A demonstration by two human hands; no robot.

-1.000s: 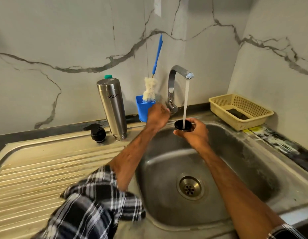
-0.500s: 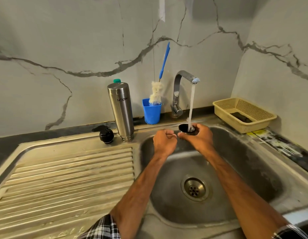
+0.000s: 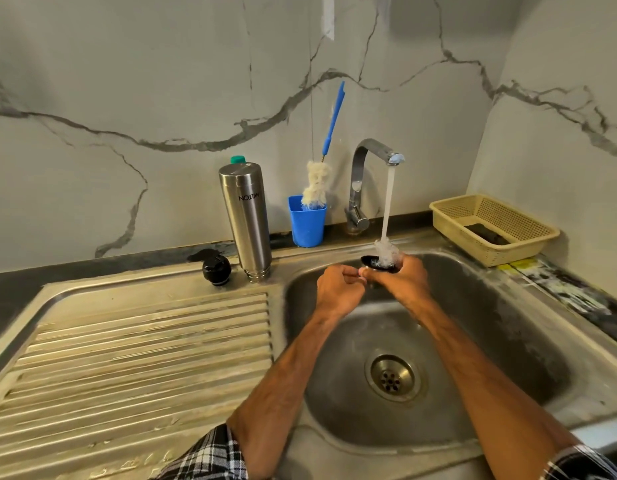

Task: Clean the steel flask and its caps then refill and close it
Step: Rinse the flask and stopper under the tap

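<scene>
- Rinsing under way: the right hand grips a small black cap under the running water, and the stream splashes white right on it.
- A second ago the left hand was up at the tap lever; now it has dropped down to the basin and sits curled, fingertips touching the right hand's thumb side just beside the cap.
- I can't tell whether the left fingers actually pinch the cap or only rest against it.
- The cap has also sunk a little, now level with the back rim of the sink.
- Room to move: the basin below the hands is open down to the drain, and the ribbed draining board to the left lies bare.
- At the back edge things get tighter: the blue cup with the bottle brush stands just left of the tap, and a yellow basket sits in the right corner by the wall.
- The steel flask stands upside down on the ledge behind the draining board, well left of both hands, out of the water.
- A round black stopper rests just beside the flask on its left, apart from it.
- Both forearms reach in from the near edge, checked sleeves pushed back.
</scene>
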